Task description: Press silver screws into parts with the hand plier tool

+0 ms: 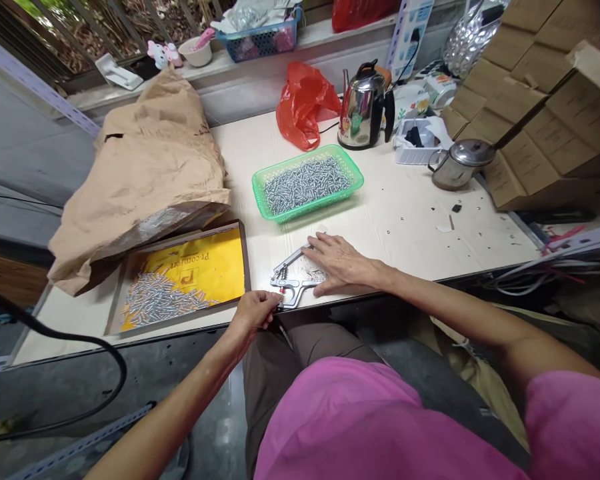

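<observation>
A small metal hand press tool lies near the table's front edge. My right hand rests flat beside it, fingers spread over a little heap of small metal parts and touching the tool's lever. My left hand is at the table edge just left of the tool's base, fingers pinched together on something too small to make out. A green basket full of small silver parts stands behind the tool. A flat tray with a yellow sheet holds a pile of similar silver parts at the left.
A crumpled brown paper sack lies behind the tray. At the back stand a red plastic bag, a steel kettle, a white tub and a metal pot. Cardboard boxes are stacked on the right. A black cable hangs at left.
</observation>
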A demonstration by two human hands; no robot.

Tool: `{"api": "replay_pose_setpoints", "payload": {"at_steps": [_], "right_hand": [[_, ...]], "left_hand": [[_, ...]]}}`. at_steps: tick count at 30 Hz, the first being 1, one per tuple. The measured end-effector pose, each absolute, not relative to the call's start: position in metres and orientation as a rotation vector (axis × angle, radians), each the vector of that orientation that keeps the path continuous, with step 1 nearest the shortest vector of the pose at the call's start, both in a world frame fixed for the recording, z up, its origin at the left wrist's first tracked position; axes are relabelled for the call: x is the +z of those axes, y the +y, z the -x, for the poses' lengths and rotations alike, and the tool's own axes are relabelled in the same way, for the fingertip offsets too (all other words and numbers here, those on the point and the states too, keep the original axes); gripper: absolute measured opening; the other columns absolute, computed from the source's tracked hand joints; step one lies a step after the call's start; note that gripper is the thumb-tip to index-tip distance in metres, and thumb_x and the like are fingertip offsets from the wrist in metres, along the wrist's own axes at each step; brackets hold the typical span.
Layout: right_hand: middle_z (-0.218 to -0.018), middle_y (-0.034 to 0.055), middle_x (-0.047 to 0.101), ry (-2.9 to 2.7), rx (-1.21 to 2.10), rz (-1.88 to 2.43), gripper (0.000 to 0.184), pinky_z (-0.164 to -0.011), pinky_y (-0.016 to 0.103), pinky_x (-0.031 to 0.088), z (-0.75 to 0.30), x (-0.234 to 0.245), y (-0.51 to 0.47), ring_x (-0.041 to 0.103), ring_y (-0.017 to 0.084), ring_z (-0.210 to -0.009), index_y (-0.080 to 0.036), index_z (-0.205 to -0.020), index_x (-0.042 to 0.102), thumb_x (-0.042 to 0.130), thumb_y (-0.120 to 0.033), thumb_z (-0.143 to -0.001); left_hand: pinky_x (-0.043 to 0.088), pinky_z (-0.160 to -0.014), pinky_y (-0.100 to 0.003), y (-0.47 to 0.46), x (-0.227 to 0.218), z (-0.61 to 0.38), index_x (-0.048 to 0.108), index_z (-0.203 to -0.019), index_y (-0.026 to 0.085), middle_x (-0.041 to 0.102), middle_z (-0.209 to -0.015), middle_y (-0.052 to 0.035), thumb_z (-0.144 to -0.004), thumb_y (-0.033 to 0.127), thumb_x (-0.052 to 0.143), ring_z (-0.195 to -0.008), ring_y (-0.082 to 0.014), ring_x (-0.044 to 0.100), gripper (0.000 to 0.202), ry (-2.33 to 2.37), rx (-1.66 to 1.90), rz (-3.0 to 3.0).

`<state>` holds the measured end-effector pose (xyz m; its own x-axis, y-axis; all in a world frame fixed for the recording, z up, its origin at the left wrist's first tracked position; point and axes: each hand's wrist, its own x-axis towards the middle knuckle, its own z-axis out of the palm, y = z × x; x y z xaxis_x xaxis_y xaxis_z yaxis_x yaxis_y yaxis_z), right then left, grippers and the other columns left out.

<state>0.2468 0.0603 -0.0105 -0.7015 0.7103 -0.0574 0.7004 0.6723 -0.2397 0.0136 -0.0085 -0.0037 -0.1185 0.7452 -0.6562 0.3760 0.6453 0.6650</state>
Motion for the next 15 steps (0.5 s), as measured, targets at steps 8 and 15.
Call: {"api": "replay_pose_setpoints", "payload": {"at_steps": [8, 15], "right_hand": [[-0.122, 0.0189, 0.053, -2.889, 0.322, 1.233, 0.086, -0.090, 0.045, 0.028, -0.237, 0.000, 0.062, 0.043, 0.034, -0.110, -0.011, -0.135, 0.040, 0.068, -0.061, -0.071], [-0.117, 0.0157, 0.057, -2.838, 0.340, 1.228, 0.064, -0.089, 0.043, 0.025, -0.237, 0.002, 0.052, 0.044, 0.031, -0.109, -0.016, -0.129, 0.047, 0.066, -0.050, -0.079]], "left_hand": [[0.025, -0.033, -0.018, -0.010, -0.002, -0.016, 0.053, -0.058, 0.016, 0.042, -0.040, 0.0073, -0.064, 0.040, 0.071, -0.034, -0.0046, 0.034, 0.031, 1.740, 0.437, -0.918], [0.031, -0.038, -0.020, -0.013, -0.002, -0.015, 0.055, -0.062, 0.017, 0.043, -0.044, 0.0067, -0.067, 0.048, 0.070, -0.037, -0.0072, 0.038, 0.035, 1.760, 0.408, -0.955]]}}
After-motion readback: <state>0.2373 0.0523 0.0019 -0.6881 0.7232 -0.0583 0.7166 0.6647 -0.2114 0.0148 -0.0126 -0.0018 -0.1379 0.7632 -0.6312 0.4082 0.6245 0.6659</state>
